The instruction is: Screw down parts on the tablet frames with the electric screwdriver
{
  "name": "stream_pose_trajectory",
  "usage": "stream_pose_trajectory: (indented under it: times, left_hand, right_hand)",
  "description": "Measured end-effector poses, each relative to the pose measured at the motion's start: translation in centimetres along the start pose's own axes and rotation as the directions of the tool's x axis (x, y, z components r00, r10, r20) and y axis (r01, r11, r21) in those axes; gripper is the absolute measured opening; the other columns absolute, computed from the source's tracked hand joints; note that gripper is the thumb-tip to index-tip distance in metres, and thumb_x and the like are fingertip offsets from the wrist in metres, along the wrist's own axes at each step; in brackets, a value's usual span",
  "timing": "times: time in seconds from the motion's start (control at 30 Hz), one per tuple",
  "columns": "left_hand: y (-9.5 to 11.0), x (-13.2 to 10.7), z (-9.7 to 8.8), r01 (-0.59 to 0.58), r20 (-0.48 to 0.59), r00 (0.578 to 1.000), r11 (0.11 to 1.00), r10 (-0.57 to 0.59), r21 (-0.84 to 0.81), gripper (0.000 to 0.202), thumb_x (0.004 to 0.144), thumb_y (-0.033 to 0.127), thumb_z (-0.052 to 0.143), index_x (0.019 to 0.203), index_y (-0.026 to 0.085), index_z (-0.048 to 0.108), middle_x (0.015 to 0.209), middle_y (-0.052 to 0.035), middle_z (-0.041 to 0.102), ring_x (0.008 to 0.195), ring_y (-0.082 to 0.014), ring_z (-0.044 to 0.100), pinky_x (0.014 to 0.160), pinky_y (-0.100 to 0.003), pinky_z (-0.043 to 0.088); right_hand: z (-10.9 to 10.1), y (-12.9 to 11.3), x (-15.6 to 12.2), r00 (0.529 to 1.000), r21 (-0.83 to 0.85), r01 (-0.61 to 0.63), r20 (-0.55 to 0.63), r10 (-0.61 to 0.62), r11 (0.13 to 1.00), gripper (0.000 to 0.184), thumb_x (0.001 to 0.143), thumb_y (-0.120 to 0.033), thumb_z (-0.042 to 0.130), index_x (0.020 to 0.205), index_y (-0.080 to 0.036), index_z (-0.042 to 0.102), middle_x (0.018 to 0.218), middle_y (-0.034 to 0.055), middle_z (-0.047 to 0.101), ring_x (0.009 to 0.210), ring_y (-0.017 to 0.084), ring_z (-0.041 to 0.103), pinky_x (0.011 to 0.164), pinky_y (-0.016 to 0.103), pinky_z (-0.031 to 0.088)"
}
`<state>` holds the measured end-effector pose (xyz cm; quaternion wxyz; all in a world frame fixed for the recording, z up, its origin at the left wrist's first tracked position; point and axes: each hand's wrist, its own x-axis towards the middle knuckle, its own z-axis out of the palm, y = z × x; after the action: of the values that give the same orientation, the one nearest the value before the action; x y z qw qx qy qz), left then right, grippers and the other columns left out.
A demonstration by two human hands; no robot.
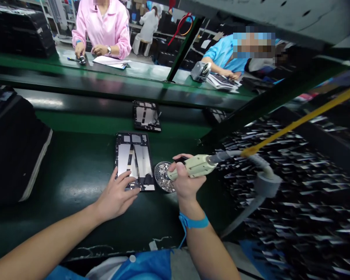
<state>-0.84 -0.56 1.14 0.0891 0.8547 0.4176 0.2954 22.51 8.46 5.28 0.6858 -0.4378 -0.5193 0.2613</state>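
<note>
An opened tablet chassis (pixel 134 157) lies on the dark green bench in front of me. My left hand (pixel 116 196) rests on its near left corner, fingers spread flat. My right hand (pixel 185 181) is wrapped round a beige electric screwdriver (pixel 196 166), its tip pointing left toward a round metal screw dish (pixel 163 177) beside the chassis. A grey cable and hose (pixel 262 182) run from the tool's rear. A blue wrist strap (pixel 192 222) circles my right wrist.
A second opened chassis (pixel 146 116) lies farther back on the conveyor. A black stack (pixel 14 147) stands at the left. Stacked black trays (pixel 294 186) fill the right. A yellow cord (pixel 303 119) crosses above. Two people work across the line at the far bench (pixel 134 72).
</note>
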Motion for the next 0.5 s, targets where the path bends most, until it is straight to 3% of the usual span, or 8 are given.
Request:
stream_pose_trajectory:
  times: [0.13, 0.27, 0.37, 0.4, 0.43, 0.5]
  left_hand:
    - [-0.4, -0.1, 0.6, 0.017, -0.023, 1.0, 0.999, -0.018, -0.035, 0.022, 0.098, 0.023, 0.061, 0.116, 0.022, 0.074, 0.129, -0.0126, 0.067, 0.139, -0.0343, 0.051, 0.122, -0.071, 0.026]
    - [0.1, 0.5, 0.4, 0.001, -0.176, 0.984, 0.993, -0.022, -0.119, 0.016, 0.097, 0.027, 0.063, 0.091, 0.019, 0.076, 0.118, -0.011, 0.073, 0.13, -0.0316, 0.06, 0.121, -0.064, 0.033]
    - [2.7, 2.2, -2.9, -0.029, -0.301, 0.953, 0.977, -0.037, -0.209, 0.029, 0.099, 0.035, 0.062, 0.08, 0.018, 0.075, 0.105, -0.0091, 0.077, 0.108, -0.0224, 0.071, 0.109, -0.043, 0.05]
    - [4.2, 3.0, -4.5, -0.047, -0.286, 0.958, 0.969, -0.025, -0.244, 0.032, 0.1, 0.038, 0.059, 0.081, 0.018, 0.076, 0.102, -0.0075, 0.078, 0.099, -0.0169, 0.072, 0.103, -0.033, 0.053]
    - [6.0, 3.7, -6.2, -0.117, -0.257, 0.965, 0.96, 0.05, -0.254, 0.033, 0.102, 0.04, 0.058, 0.082, 0.021, 0.076, 0.099, -0.0045, 0.078, 0.095, -0.0137, 0.072, 0.1, -0.028, 0.053]
    - [9.8, 5.1, -9.4, -0.261, -0.054, 0.965, 0.95, 0.256, -0.173, 0.023, 0.1, 0.043, 0.06, 0.095, 0.03, 0.079, 0.118, 0.0039, 0.076, 0.109, -0.0111, 0.069, 0.107, -0.021, 0.049]
  right_hand:
    - [0.2, -0.3, 0.1, 0.999, -0.011, -0.001, -0.033, 0.001, 1.0, 0.018, 0.08, -0.026, 0.074, 0.094, -0.016, 0.068, 0.077, 0.0007, 0.069, 0.05, 0.013, 0.062, 0.051, 0.03, 0.052]
    - [0.8, -1.5, -0.4, 0.997, -0.067, -0.045, -0.063, 0.04, 0.997, 0.016, 0.076, -0.025, 0.073, 0.087, -0.015, 0.068, 0.076, 0.0006, 0.067, 0.048, 0.014, 0.062, 0.048, 0.03, 0.053]
    - [1.4, -2.3, -0.5, 0.996, -0.028, -0.027, -0.089, 0.025, 0.999, 0.013, 0.073, -0.022, 0.073, 0.082, -0.016, 0.068, 0.076, 0.0004, 0.067, 0.046, 0.014, 0.06, 0.045, 0.03, 0.051]
    - [1.5, -2.4, -0.4, 0.996, -0.013, -0.025, -0.082, 0.024, 1.0, 0.012, 0.072, -0.022, 0.073, 0.081, -0.016, 0.068, 0.075, 0.0001, 0.067, 0.045, 0.014, 0.059, 0.044, 0.029, 0.05]
    - [1.7, -2.4, -0.4, 0.997, -0.002, -0.026, -0.069, 0.026, 1.0, 0.011, 0.072, -0.024, 0.074, 0.079, -0.017, 0.068, 0.073, -0.0002, 0.067, 0.044, 0.014, 0.058, 0.042, 0.029, 0.048]
    - [1.8, -2.3, -0.3, 0.998, 0.015, -0.027, -0.057, 0.028, 1.0, 0.01, 0.072, -0.027, 0.075, 0.076, -0.019, 0.069, 0.069, -0.0005, 0.066, 0.042, 0.015, 0.056, 0.038, 0.029, 0.045]
